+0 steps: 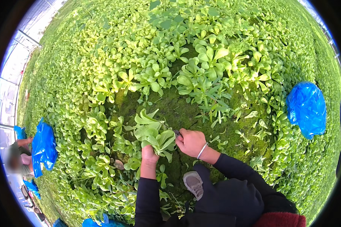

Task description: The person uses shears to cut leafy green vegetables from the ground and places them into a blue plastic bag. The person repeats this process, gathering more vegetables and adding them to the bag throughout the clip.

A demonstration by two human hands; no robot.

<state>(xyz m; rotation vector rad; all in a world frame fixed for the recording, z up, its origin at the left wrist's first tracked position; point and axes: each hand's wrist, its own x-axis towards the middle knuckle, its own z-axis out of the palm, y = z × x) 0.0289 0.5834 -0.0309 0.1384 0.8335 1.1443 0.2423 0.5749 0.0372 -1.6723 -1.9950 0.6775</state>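
My left hand (149, 156) grips a bunch of pale green leafy plants (153, 130) with spoon-shaped leaves, from below. Close to its right side, my right hand (191, 142) is curled in a fist around a small dark tool (177, 132). Only a bit of that tool shows; the part towards the leaves is thin and I cannot tell exactly what it is. A metal bangle (202, 151) circles my right wrist. Beneath both hands lies mossy soil (182, 109), with the leafy crop (113, 76) growing thickly around it.
Cut or loose leaves (251, 114) are scattered on the moss to the right. A full blue plastic bag (307, 109) stands among plants at right. Another blue bag (44, 149) is at left, beside a person (24, 156). My shoe (193, 184) rests on the soil below my hands.
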